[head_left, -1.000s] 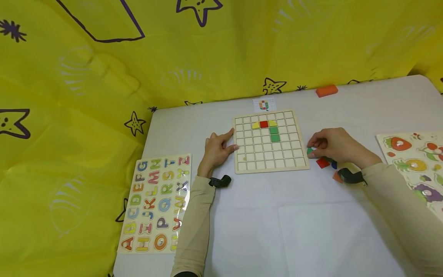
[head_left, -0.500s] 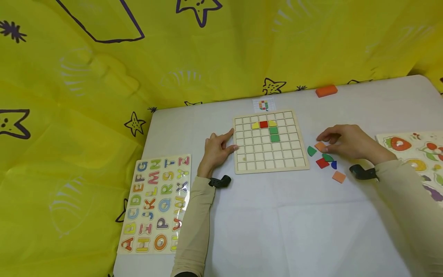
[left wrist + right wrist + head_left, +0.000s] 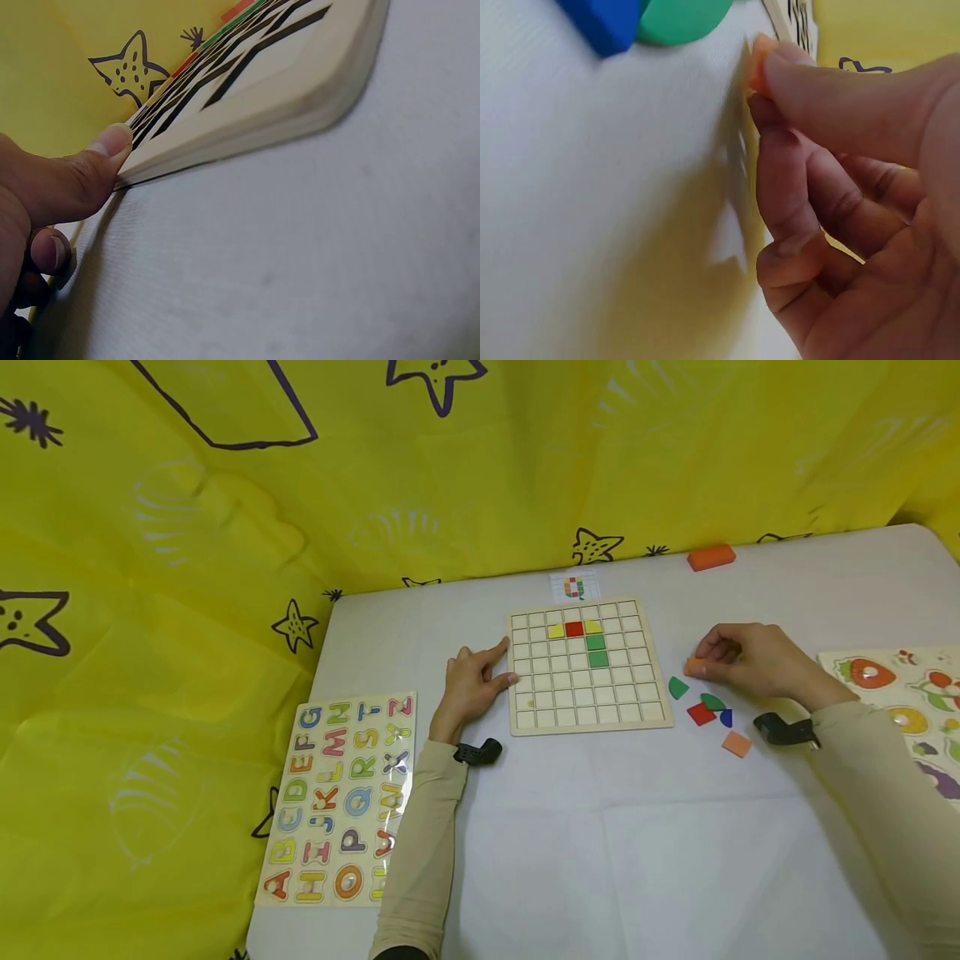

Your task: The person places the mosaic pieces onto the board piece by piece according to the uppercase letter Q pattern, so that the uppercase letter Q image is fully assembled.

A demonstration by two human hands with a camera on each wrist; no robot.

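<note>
Orange tile (image 3: 693, 667): 1, pinched between thumb and forefinger of the right hand (image 3: 763, 662), other fingers curled. Nearer the body than those fingertips: 5 loose tiles (image 3: 702, 714) (2 green, 1 red, 1 blue, 1 orange). Left of them: 1 board (image 3: 581, 679), 5 set tiles (image 3: 574, 629) (2 yellow, 2 green, 1 red). Left hand (image 3: 471, 683): thumb and forefinger spread, touching board's left edge.

Bright yellow fabric (image 3: 495, 468), printed with dark-outlined starfish (image 3: 295, 627) and pale striped shapes (image 3: 161, 514), hangs behind and to the left of a white-covered bench (image 3: 555, 852). The bench's far right corner is rounded; faint creases cross its cover.
</note>
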